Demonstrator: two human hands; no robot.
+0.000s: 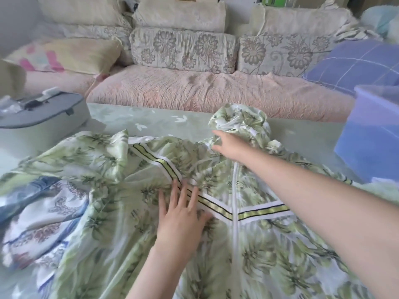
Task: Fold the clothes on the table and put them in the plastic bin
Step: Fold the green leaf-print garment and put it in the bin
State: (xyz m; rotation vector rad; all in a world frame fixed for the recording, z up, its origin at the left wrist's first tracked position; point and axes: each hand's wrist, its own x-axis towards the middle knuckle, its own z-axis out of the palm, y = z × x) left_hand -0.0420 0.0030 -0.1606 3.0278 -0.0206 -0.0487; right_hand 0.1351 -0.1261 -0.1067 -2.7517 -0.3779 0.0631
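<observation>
While the left hand (pixel 183 212) lies flat with its fingers spread on the chest of the green flowered jacket (pixel 269 255), just beside the striped band (pixel 261 212), it seems meant to pin the thin cloth so the body does not slide as the top is pulled straight. The right hand (pixel 224 145) reaches over the white zip (pixel 235 190) to the neck, where the hood (pixel 239 119) sits bunched in a heap; motion blur hides whether its fingers pinch the fabric or only touch it, so I cannot tell. My guess is that the hood has to be smoothed or tucked down before the sides can be folded in. The jacket lies front up across the near part of the table (pixel 151 119), and its left sleeve is rumpled and partly covers a blue and white patterned garment (pixel 43 208), which waits unfolded at the left edge. The plastic bin (pixel 371 137), clear with a blue tint, stands on the right end of the table, near the jacket but apart from it, within easy reach for the folded pile. A pale green cloth with white leaf shapes covers the table, and a grey case (pixel 43 113) rests at its far left corner. Behind runs a sofa (pixel 194 89) with a pink quilted seat, flowered back cushions, a yellow pillow (pixel 82 55) and a blue checked pillow (pixel 356 65).
</observation>
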